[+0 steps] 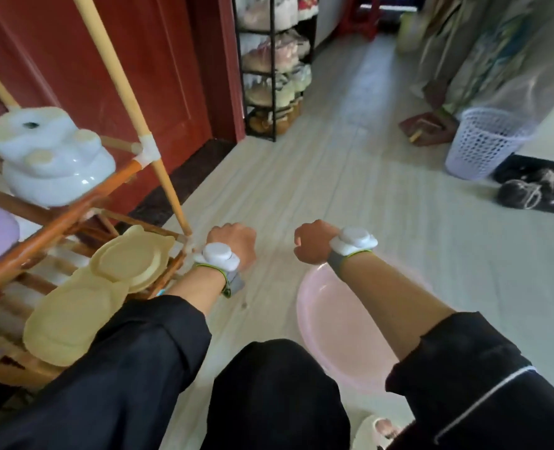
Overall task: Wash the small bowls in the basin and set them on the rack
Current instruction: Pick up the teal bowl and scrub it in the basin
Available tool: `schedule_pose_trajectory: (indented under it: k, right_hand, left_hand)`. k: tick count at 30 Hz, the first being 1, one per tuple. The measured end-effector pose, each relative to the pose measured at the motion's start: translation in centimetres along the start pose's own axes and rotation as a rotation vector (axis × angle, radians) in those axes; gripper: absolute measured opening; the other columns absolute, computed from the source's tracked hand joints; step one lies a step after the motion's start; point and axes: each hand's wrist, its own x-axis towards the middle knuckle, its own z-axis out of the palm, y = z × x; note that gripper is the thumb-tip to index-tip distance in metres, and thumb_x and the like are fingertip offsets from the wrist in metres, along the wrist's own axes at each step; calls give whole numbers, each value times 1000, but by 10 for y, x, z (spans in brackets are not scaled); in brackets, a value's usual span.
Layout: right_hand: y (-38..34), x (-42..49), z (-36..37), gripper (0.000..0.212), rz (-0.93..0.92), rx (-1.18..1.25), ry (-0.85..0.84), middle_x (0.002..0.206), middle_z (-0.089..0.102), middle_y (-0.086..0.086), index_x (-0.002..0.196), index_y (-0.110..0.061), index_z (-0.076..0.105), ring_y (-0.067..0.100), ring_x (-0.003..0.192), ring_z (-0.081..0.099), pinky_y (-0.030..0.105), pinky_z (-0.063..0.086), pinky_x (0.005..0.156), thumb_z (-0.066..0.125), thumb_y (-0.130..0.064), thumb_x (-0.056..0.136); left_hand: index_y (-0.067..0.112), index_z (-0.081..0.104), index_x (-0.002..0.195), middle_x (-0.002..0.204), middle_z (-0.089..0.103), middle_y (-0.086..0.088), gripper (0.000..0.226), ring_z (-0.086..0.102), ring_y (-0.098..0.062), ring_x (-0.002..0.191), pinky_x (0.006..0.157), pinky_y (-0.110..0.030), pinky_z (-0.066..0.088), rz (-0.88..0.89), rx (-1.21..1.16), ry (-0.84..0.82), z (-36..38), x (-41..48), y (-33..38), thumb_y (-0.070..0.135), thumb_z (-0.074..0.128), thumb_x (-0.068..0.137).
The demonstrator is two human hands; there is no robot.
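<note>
Small bowls (129, 258) set on the rack (84, 203) at near left; pink basin (334, 336) on the floor at near right, no bowl visible inside, partly hidden under a forearm; washing judged finished or nearly so. Left hand (233, 241) and right hand (313, 241) clenched, grasping nothing. Pale floor (334, 157); red door (155, 60) far left; shoe shelf (269, 69) and mesh bin (486, 141) beyond.

One wide-angle camera, worn on the person's head, is looking forward and down past dark-clothed knees (278, 378) onto the floor (350, 177). It is sitting close above the left hand (233, 243) and right hand (313, 241), taking in the pink basin (334, 326) below the right wrist and the wooden rack (74, 219) along the floor's left edge.
</note>
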Motion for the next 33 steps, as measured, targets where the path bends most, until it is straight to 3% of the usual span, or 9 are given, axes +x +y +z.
schedule_pose_trajectory:
  k: [5, 8, 12, 16, 19, 22, 25, 28, 33]
  right_hand:
    - [71, -20, -7, 31, 126, 32, 4, 119, 63, 8, 117, -20, 65, 33, 107, 63, 33, 51, 82, 50, -30, 92]
    - [116, -38, 6, 33, 218, 52, -6, 123, 62, 8, 120, -22, 64, 33, 113, 61, 36, 52, 90, 49, -33, 93]
    - [171, -63, 53, 40, 343, 187, -30, 131, 61, 5, 130, -30, 57, 29, 120, 58, 39, 49, 99, 51, -40, 92]
    - [202, -84, 111, 51, 417, 229, -57, 140, 54, 8, 141, -21, 48, 30, 128, 52, 35, 45, 101, 56, -36, 93]
    - [214, -93, 155, 64, 459, 249, -111, 151, 42, 8, 148, -15, 38, 30, 135, 44, 33, 40, 106, 59, -35, 91]
    - [217, -100, 189, 85, 502, 258, -216, 165, 14, 6, 155, -14, 23, 30, 147, 25, 37, 34, 113, 66, -39, 85]
    - [214, -103, 211, 101, 522, 247, -307, 166, -7, 9, 157, -12, 11, 28, 152, 7, 45, 29, 116, 72, -39, 81]
    - [213, -102, 225, 101, 532, 224, -305, 165, -13, 12, 157, -13, 11, 29, 153, -4, 47, 22, 119, 73, -36, 80]
    - [211, -102, 233, 84, 521, 203, -261, 165, -14, 13, 152, -16, 25, 34, 151, -8, 47, 22, 119, 67, -28, 80]
  left_hand:
    - [29, 59, 129, 135, 57, -5, 43, 55, -30, 122, 94, -34, 45, 82, -138, -75, -25, 36, 41, 25, 52, 87]
    - [32, 56, 134, 139, 55, -4, 45, 55, -29, 123, 95, -33, 46, 125, -205, -89, -22, 49, 70, 27, 53, 90]
    - [31, 56, 135, 141, 53, -1, 46, 53, -26, 125, 97, -33, 46, 190, -248, -193, 18, 57, 102, 28, 54, 89]
    - [27, 58, 128, 133, 52, -3, 45, 55, -27, 119, 94, -34, 48, 241, -222, -337, 75, 56, 118, 29, 58, 83]
    - [27, 52, 132, 140, 44, 1, 57, 52, -26, 124, 98, -38, 48, 265, -159, -405, 110, 59, 125, 32, 63, 77]
    - [25, 45, 128, 142, 35, 5, 67, 52, -25, 121, 92, -38, 47, 300, -75, -446, 135, 59, 128, 37, 71, 68]
    - [21, 35, 139, 151, 23, 3, 86, 40, -23, 135, 99, -39, 39, 363, -20, -449, 156, 59, 129, 39, 78, 67]
    - [16, 20, 151, 161, 9, -2, 107, 18, -21, 149, 113, -42, 29, 401, 15, -464, 169, 62, 131, 40, 82, 68]
    - [11, 29, 142, 160, 2, -7, 108, 18, -25, 148, 111, -48, 27, 415, 88, -435, 172, 71, 129, 48, 88, 59]
